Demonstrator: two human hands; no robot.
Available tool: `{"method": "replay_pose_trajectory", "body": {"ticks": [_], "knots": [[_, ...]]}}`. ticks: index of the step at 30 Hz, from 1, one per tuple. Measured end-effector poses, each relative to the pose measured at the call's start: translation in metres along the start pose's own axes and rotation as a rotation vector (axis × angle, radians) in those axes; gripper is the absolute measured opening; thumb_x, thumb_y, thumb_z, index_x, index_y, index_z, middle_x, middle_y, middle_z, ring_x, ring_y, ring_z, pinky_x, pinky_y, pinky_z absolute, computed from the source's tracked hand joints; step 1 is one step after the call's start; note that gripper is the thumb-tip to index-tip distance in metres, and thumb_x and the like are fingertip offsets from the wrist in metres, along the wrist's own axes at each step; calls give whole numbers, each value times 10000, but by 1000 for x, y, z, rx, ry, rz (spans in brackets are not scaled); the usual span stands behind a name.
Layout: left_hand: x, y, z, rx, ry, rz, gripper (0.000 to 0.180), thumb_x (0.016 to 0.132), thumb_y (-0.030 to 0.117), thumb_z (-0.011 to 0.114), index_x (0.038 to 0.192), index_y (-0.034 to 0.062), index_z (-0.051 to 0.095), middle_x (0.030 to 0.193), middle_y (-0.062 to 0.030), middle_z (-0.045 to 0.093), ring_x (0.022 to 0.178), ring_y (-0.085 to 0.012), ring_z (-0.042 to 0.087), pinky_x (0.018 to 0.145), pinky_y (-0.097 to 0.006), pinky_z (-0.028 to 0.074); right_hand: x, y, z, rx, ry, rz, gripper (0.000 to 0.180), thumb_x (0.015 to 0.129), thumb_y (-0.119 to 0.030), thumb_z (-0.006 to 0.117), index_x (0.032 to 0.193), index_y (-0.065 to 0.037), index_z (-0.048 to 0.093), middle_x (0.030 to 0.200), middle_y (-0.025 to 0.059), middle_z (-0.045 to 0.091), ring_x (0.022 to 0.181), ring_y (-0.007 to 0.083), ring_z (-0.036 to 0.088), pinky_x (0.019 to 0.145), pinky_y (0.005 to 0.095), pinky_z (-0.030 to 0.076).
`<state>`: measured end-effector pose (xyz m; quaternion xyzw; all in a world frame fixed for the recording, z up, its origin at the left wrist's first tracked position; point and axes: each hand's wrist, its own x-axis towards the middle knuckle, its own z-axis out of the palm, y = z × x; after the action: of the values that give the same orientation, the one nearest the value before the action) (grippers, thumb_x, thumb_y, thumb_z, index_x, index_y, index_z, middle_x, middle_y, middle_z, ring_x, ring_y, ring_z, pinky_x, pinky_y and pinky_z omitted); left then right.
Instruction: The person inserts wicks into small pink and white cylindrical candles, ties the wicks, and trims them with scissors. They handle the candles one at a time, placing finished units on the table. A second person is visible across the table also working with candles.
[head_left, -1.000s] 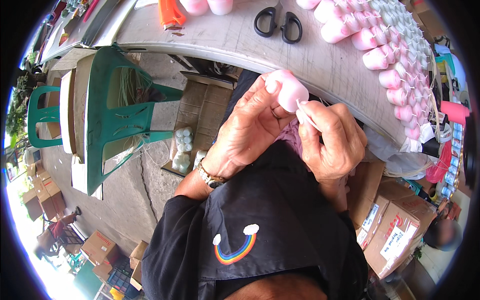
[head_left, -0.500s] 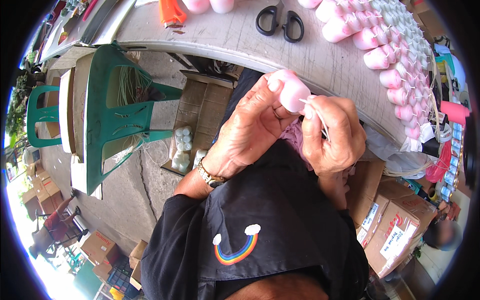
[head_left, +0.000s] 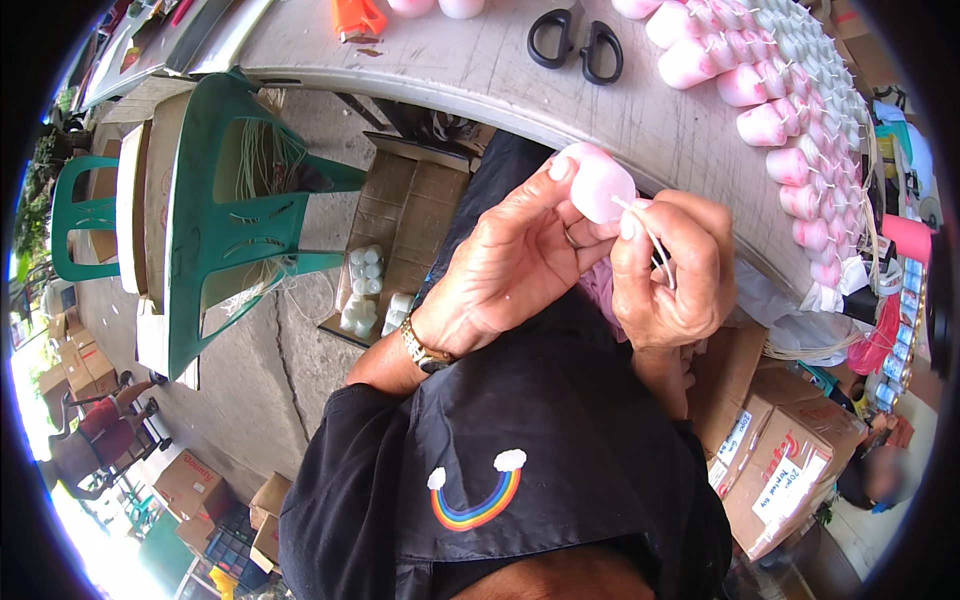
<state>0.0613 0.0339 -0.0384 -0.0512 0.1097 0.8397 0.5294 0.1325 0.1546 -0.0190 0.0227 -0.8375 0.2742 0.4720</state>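
A short pink candle (head_left: 600, 183) is held by my left hand (head_left: 515, 250), thumb on its upper side and fingers below. Its flat end faces my right hand (head_left: 675, 262), which pinches a white wick (head_left: 655, 243) close to that end. The wick's tail curves down past my right fingers. Whether the tip is inside the candle or only touches it I cannot make out. Beyond my hands, rows of pink and white candles (head_left: 765, 126) with wicks stand on the table (head_left: 450, 60).
Black-handled scissors (head_left: 575, 45) and an orange tool (head_left: 357, 18) lie on the table. Left of me stand a green plastic chair (head_left: 250, 225) and an open carton (head_left: 415, 200) holding pale candles. Taped boxes (head_left: 790, 465) are at my right. A person (head_left: 100, 425) is far left.
The candle has turned so its flat end shows more toward me. Both hands have shifted slightly right, keeping their hold on candle and wick.
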Motion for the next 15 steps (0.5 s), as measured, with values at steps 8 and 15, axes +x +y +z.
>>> {"method": "replay_pose_trajectory", "body": {"ticks": [8,15], "knots": [[0,1,-2,71,7,36,350,955,283,593,1233,84,517,1184,-71,611,1108,-196,601,1022,-371,438,-1,3,3,-80,-8,-15,237,719,51,707,931,-36,650,802,71,605,635,204,619,522,297,500],[1,2,-2,106,29,75,370,949,262,609,1251,86,486,1177,-60,601,1108,-178,599,999,-343,450,-2,3,3,-98,-40,-50,235,716,52,707,925,-38,649,802,74,607,640,200,622,523,299,499]]}}
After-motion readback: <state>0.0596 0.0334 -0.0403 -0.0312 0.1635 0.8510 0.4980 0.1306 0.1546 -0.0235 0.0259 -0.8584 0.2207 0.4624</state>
